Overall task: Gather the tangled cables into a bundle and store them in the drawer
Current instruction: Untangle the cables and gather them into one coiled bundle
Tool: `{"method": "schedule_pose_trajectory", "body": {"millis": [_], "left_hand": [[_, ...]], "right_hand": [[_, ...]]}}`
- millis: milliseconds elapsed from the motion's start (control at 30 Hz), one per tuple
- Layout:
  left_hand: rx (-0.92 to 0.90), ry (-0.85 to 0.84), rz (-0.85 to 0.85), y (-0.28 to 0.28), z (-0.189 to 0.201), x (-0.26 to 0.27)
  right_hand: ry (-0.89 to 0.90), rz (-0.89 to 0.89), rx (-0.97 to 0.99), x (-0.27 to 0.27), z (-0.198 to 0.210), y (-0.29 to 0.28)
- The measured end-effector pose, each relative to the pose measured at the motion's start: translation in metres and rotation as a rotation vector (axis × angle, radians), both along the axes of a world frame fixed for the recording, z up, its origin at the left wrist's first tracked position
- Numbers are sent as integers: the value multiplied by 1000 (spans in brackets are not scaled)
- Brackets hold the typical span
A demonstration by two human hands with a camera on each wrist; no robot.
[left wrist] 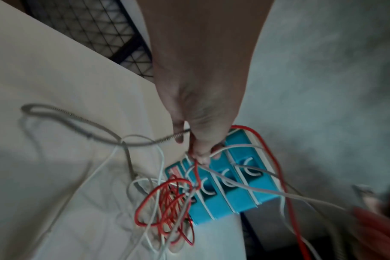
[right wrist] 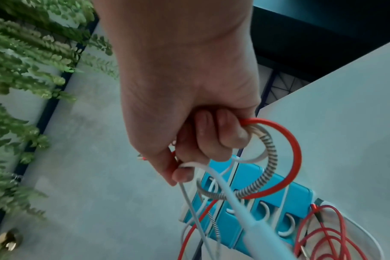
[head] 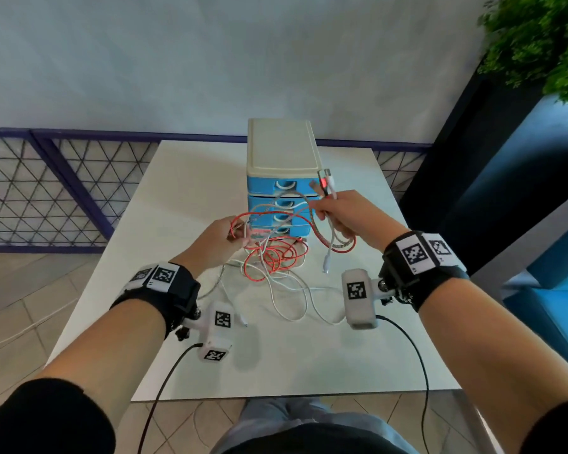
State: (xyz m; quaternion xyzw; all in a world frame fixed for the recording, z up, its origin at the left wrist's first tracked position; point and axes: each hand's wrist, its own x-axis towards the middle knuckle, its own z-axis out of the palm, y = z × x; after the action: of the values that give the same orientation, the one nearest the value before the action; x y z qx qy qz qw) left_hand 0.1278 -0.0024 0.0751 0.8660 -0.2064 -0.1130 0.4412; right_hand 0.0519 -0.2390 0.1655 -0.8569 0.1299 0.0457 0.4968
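Observation:
Red, white and braided grey cables (head: 276, 260) hang tangled between my two raised hands, and their loose loops trail on the white table (head: 177, 198). My right hand (head: 336, 214) grips a doubled bunch of the cables (right wrist: 276, 154), plug ends sticking up past its fist. My left hand (head: 222, 235) pinches red and grey strands (left wrist: 196, 158) at the tangle's left side. Behind the tangle stands the small drawer unit (head: 281, 178), cream on top, with blue drawers (right wrist: 267, 209) that look closed.
A metal mesh railing (head: 46, 191) runs behind the table. A dark blue planter with green foliage (head: 538, 44) stands at the right. Wrist-camera leads hang off the table's near edge, where my legs show below.

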Motion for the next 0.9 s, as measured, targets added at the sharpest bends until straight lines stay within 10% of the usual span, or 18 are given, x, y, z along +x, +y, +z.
{"method": "schedule_pose_trajectory", "body": {"millis": [233,900], "left_hand": [[30,-497,-130,-30,35,-13],[-559,146,195,-42,79,-39]], "right_hand": [[31,109,-67,3,-5,12],[-105,-10,962,-1,-19,18]]}}
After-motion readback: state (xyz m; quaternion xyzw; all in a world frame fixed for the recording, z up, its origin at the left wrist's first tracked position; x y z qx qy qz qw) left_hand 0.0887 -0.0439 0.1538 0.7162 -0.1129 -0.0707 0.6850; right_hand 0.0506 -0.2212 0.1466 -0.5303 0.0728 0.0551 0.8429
